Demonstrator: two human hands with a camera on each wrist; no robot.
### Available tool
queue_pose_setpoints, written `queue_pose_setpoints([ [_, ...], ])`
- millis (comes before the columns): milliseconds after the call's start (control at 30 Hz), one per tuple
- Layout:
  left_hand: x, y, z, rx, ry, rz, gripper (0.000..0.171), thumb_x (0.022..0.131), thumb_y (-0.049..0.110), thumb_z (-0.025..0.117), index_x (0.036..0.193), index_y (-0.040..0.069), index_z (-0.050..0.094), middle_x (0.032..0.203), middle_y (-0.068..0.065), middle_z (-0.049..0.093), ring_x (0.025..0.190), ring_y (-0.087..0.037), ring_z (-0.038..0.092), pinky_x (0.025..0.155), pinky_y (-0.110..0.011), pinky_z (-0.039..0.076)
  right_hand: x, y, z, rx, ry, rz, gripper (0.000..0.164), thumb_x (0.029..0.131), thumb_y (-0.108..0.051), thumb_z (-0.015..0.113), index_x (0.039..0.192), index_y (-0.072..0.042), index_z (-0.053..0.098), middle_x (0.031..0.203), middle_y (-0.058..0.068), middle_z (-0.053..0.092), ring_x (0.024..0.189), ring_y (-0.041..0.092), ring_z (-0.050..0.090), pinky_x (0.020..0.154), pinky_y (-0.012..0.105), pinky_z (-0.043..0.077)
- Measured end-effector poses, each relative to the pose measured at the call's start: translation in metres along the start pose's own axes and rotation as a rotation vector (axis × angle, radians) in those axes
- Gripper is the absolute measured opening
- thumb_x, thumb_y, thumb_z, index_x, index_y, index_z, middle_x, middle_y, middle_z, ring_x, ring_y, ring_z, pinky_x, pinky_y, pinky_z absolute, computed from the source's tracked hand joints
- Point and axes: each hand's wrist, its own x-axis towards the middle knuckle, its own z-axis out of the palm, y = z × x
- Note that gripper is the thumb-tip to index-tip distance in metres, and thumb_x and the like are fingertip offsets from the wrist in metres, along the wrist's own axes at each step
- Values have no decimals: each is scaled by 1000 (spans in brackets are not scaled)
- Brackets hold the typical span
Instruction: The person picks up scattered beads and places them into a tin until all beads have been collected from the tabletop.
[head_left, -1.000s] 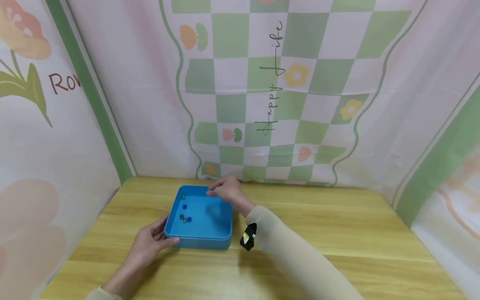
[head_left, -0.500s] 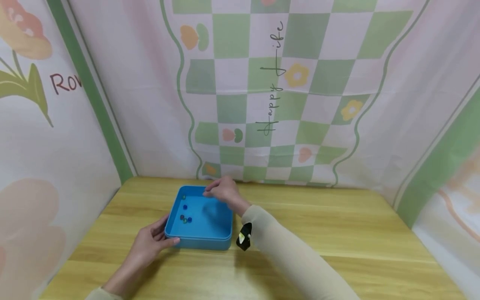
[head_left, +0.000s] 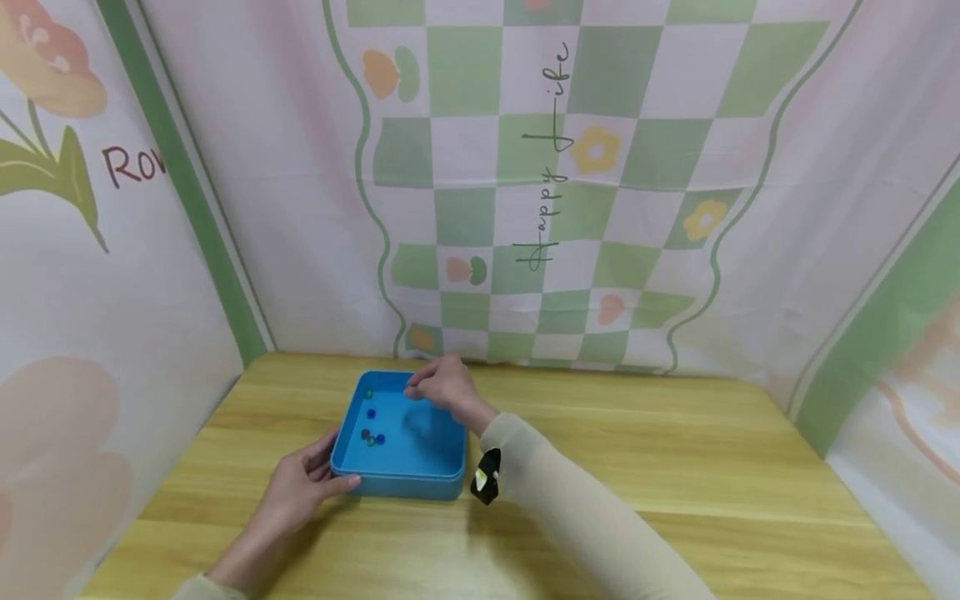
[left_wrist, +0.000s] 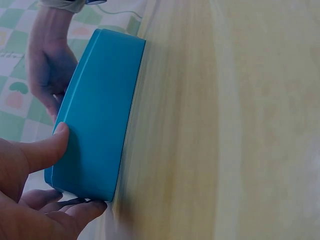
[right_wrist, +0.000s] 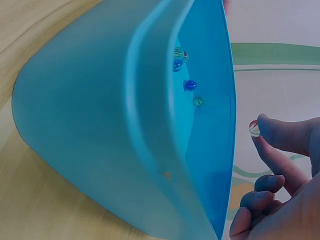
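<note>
A square blue plastic box (head_left: 408, 487) without a lid stands on the table. At its near left corner my left hand (head_left: 295, 492) grips it, the thumb on the front wall and the fingers against the left side. My right hand (head_left: 447, 392) is over the box's back right part, above rim height. Between its thumb and index finger it pinches a clear glass marble (right_wrist: 254, 128) with a red streak; the other fingers are curled in. Several marbles lie in the left half of the box, including a blue marble (head_left: 371, 413) and a green one (right_wrist: 198, 101).
The wood-grain table (head_left: 637, 467) reaches to a hanging cloth (head_left: 517, 200) with green and white checks right behind the box. Another printed cloth (head_left: 172, 275) hangs along the left side. A black wrist device (head_left: 486, 477) sits at the right sleeve.
My right hand has shifted slightly left over the box, still pinching. The left hand, the box and the marbles in it have stayed in place.
</note>
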Motion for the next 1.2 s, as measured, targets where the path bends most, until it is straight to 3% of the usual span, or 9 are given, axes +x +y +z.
queue_pose_setpoints([
  [300, 1, -1, 0, -9, -2, 14, 86, 92, 14, 85, 162, 1, 36, 163, -27, 35, 143, -45, 45, 108, -44, 49, 0, -1, 1, -20, 14, 8, 6, 91, -15, 86, 96, -12, 84, 98, 2, 76, 99, 23, 67, 94, 46, 58],
  [833, 0, -1, -1, 6, -1, 31, 87, 91, 13, 86, 161, 0, 36, 162, -29, 35, 142, -46, 46, 107, -43, 49, -9, 4, -15, 35, 12, -54, 11, 91, -15, 85, 101, -10, 84, 124, 7, 72, 118, 30, 62, 102, 50, 55],
  [1200, -1, 0, 0, 20, 13, 23, 88, 90, 13, 86, 161, 0, 37, 162, -28, 35, 142, -46, 46, 107, -44, 49, -20, 26, -42, 62, 49, -73, 13, 90, -14, 84, 102, -8, 84, 113, 7, 76, 106, 26, 64, 90, 41, 57],
])
